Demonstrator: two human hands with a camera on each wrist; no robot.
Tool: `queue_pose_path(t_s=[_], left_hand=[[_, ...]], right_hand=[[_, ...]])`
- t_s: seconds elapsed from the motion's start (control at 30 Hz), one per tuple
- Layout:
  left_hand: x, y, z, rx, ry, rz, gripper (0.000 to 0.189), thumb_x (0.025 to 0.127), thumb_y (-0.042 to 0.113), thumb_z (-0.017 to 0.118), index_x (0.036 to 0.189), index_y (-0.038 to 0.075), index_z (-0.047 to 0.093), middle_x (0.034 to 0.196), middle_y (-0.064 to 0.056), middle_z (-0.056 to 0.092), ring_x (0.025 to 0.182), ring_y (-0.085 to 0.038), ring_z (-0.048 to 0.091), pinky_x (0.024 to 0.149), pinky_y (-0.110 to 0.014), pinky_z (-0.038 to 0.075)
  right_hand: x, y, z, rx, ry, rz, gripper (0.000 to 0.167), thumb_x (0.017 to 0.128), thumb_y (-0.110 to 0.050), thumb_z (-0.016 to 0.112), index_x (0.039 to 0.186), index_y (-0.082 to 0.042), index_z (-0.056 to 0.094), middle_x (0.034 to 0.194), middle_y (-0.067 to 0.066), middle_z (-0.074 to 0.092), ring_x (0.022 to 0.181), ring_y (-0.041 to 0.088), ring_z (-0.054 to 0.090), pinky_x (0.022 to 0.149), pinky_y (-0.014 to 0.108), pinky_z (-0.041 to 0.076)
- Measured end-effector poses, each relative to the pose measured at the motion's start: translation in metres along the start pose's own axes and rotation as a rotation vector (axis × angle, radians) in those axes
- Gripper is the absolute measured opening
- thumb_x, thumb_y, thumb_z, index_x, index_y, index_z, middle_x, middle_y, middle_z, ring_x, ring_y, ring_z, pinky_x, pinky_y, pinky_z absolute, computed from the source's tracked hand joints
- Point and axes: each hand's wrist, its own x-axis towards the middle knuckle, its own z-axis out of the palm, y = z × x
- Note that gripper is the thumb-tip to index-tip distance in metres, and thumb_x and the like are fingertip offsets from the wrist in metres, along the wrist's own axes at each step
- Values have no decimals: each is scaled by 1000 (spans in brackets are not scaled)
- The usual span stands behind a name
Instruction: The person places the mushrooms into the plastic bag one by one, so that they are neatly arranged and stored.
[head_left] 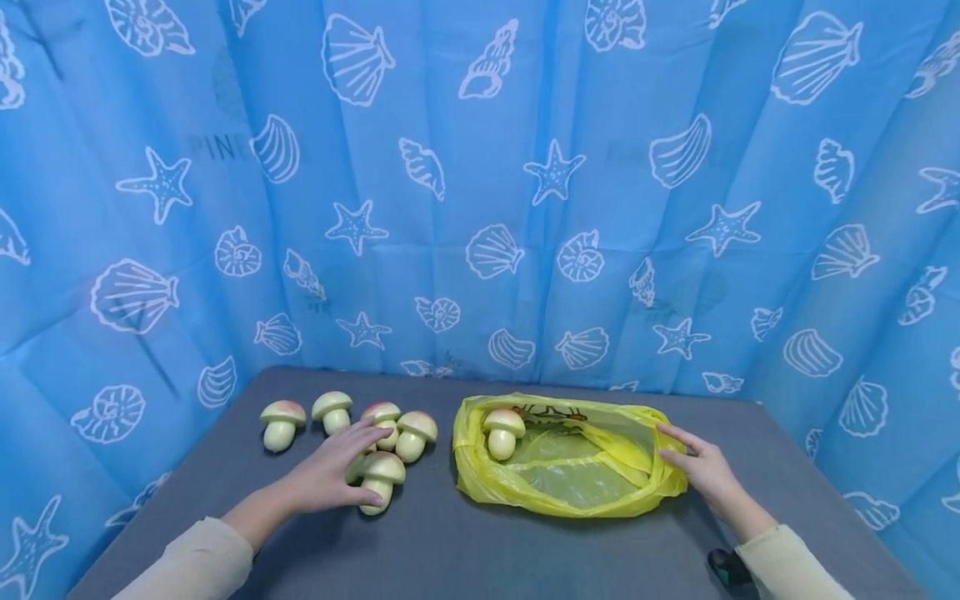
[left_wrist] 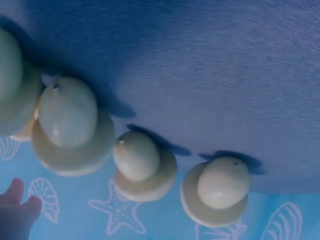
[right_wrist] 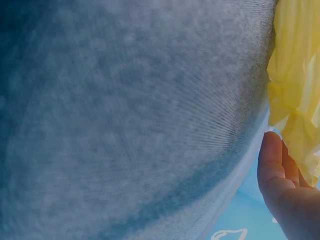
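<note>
Two bare hands at a dark gray table (head_left: 450,554). L hand (head_left: 326,475) is spread wide, thumb well apart from fingers, over a cluster of toy mushrooms (head_left: 411,446) w/ cream stems & pink-tinged caps. Its thumb is at the stem of the front mushroom (head_left: 379,483), fingertips by a cap behind; can't tell if it's touching either. 5 mushrooms show clearly on the table, stems toward the person; another is mostly hidden by the hand. The 2 farthest L sit slightly apart from the rest.

R of the cluster, a yellow plastic bag (head_left: 555,502) lies w/ mouth wide open, 1 bagged mushroom (head_left: 502,435) inside at its L end. R hand (head_left: 711,477) touches the bag's R rim, fingers fairly straight, thumb apart. Near the R cuff, a small black object (head_left: 726,567), partly hidden, unclear what. Bkgd: blue curtain (head_left: 450,250) w/ white seashells & starfish.
</note>
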Motion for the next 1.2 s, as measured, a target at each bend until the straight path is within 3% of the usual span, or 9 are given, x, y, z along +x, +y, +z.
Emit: queue_pose_path(t_s=[0.23, 0.53, 0.8, 1.0, 1.2], left_hand=[[-5, -9, 1, 49, -40, -3, 88, 75, 39, 82, 143, -2, 43, 144, -24, 43, 137, -49, 26, 105, -72, 8], [-7, -11, 3, 136, -28, 19, 91, 71, 41, 84, 143, 1, 45, 146, -20, 43, 140, -44, 23, 104, -74, 6], [-5, -15, 7, 241, -26, 55, 97, 68, 43, 85, 145, 1, 43, 143, -16, 48, 142, -43, 19, 103, -75, 7], [-4, -17, 13, 313, -37, 89, 92, 69, 43, 85, 141, 1, 47, 139, -14, 53, 139, -43, 28, 103, -74, 14], [-2, -15, 18, 356, -27, 60, 84, 71, 34, 87, 137, -1, 50, 138, -17, 53, 135, -44, 34, 104, -71, 19]], right_hand=[[1, -3, -1, 9, -7, 9, 58, 100, -15, 54, 149, 4, 28, 156, 32, 3, 140, 52, -3, 110, 63, 15], [3, -2, -1, -9, -21, 11, 59, 101, -17, 53, 150, 3, 26, 155, 32, 2, 140, 53, -3, 110, 63, 15], [3, -1, 0, -15, -19, 15, 58, 102, -17, 52, 150, 3, 26, 155, 32, 3, 140, 53, -2, 110, 63, 17], [2, -2, 0, -18, -21, 7, 58, 101, -16, 52, 150, 4, 26, 155, 33, 3, 140, 53, -2, 110, 63, 17], [2, -1, 0, -20, -21, 24, 59, 101, -16, 52, 150, 3, 26, 155, 32, 3, 140, 53, -1, 109, 63, 16]])
